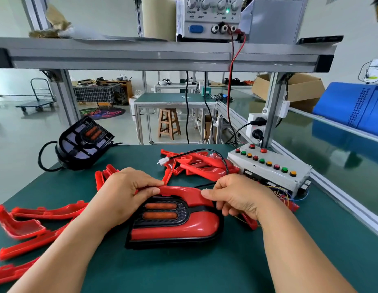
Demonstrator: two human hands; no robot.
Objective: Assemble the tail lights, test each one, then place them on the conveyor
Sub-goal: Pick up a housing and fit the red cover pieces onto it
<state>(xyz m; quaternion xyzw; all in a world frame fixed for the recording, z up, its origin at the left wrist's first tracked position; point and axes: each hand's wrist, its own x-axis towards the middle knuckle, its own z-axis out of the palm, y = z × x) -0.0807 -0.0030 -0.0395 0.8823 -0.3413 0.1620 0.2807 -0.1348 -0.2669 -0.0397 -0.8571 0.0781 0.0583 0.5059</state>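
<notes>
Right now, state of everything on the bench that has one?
tail light: red lens on black housing, flat on mat
left hand: grips tail light's top edge
right hand: pinches same edge
bare housing: no red lens, propped tilted
white connector: unplugged, loose
power supply: green indicator lit
spare red lenses: loose, unassembled

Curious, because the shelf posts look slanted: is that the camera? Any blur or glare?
Head view: the wide lens likely slants the shelf posts; head view: soft even light, with pale glare on the tail light, across its glossy red cover; head view: loose red pieces at the left edge are smeared, the middle sharp.
</notes>
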